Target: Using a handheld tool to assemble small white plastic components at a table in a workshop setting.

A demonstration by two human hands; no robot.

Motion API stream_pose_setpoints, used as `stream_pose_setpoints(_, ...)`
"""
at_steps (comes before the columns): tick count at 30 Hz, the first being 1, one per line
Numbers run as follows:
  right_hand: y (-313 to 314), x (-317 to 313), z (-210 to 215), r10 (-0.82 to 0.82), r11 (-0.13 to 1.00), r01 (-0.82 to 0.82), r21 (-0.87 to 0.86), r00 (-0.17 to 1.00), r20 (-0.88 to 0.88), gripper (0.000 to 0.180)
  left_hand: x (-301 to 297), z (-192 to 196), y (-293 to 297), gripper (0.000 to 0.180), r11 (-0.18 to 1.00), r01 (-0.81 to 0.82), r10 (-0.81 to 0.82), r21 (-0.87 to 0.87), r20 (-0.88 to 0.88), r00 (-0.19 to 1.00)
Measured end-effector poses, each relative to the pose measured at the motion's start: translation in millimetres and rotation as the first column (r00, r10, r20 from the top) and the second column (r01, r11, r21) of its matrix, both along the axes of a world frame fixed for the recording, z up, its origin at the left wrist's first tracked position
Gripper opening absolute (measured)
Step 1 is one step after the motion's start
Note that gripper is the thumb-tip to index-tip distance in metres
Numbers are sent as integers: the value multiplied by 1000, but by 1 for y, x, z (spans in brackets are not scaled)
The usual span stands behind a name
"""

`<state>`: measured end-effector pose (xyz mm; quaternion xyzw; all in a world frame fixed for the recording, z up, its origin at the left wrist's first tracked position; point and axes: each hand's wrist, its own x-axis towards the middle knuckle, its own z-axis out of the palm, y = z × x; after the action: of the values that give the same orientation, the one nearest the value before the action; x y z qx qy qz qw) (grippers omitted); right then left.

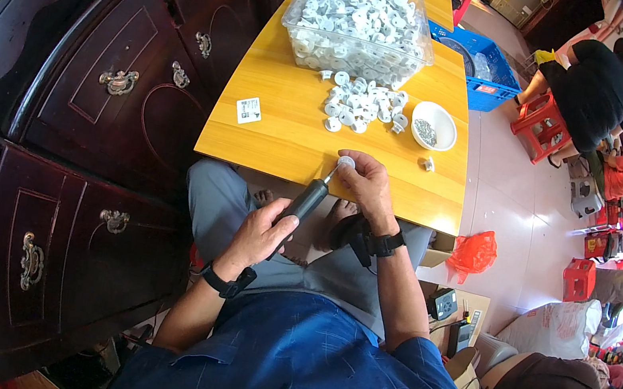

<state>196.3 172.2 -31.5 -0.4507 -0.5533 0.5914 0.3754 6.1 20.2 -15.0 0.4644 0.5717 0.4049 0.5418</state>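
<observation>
My left hand (267, 230) is wrapped round a dark electric screwdriver (306, 200), whose thin metal bit points up and away from me. The bit's tip meets a small round white plastic part (346, 163) at the table's near edge. My right hand (368, 184) pinches that part between thumb and fingers. Beyond my hands lies a loose pile of similar white plastic parts (361, 105). To its right stands a white bowl (450, 131) with small metal screws (425, 132) in it. One single white part (429, 165) rests just in front of the bowl.
A clear plastic box (362, 47) heaped with white parts stands at the table's far side. A square label (248, 110) lies on the left of the yellow table (271, 144). Dark cabinets (97, 122) close in on the left; a blue crate (495, 97) sits beyond the right edge.
</observation>
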Motion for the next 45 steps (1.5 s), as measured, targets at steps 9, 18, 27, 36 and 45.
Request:
stream_pose_setpoints(9,0,0,-2,-4,999,3,38,999,42,23,-1,4,0,31,1000,20,-21,-20,-9,1000)
stream_pose_setpoints(18,0,-1,-5,-2,1000,0,30,998,60,26,-2,-1,0,31,999,0,0,-33,-3,1000)
stream_pose_setpoints(27,3,1,-15,-1,998,-6,70,995,98,26,-1,0,2,31,999,4,-4,-47,2,1000)
stream_pose_setpoints(36,4,1,-17,-5,997,-8,81,987,162,25,-1,3,2,30,998,-12,13,-68,21,1000)
stream_pose_setpoints(45,1,-4,-18,-73,975,39,218,986,150,24,-4,1,1,29,998,-4,5,-57,19,1000)
